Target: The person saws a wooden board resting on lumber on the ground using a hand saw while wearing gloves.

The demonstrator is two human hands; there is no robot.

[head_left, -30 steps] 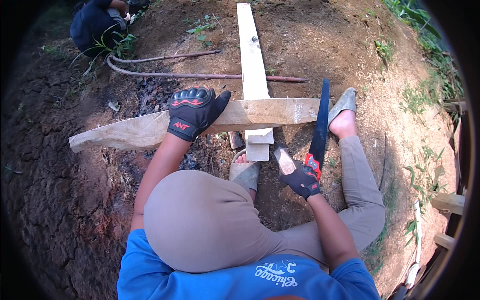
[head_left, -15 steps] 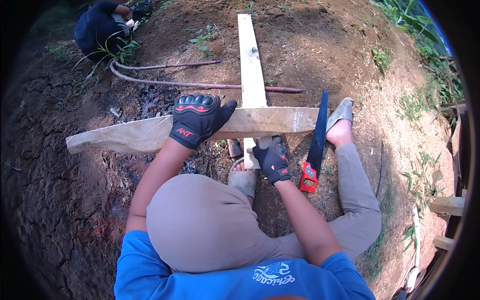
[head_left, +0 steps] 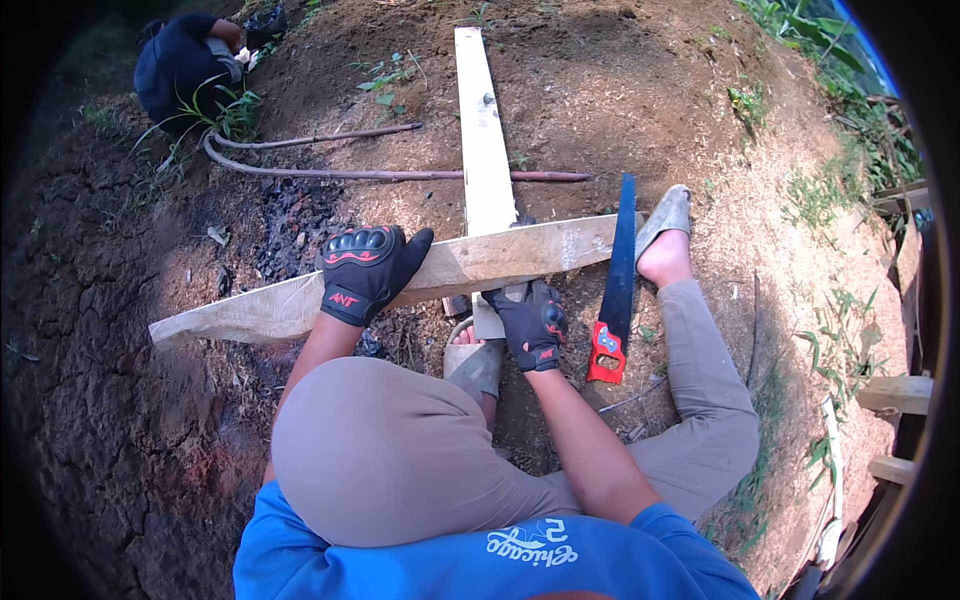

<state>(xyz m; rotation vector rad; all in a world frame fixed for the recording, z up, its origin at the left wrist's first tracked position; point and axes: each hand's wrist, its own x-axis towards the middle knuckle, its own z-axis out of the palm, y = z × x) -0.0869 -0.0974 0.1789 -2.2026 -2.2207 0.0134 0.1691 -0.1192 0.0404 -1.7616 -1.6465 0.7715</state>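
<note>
Beside plank (head_left: 500,262) end: saw (head_left: 617,285) leaning, unheld.

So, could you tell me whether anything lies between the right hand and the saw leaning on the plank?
Nothing visible does. The right hand rests on the near end of the white board, just left of the saw; only bare soil separates glove and red handle. The left hand presses on the plank.

The crosswise plank (head_left: 470,272) lies on the long board (head_left: 482,140), the saw (head_left: 616,285) leaning at its right end.
</note>
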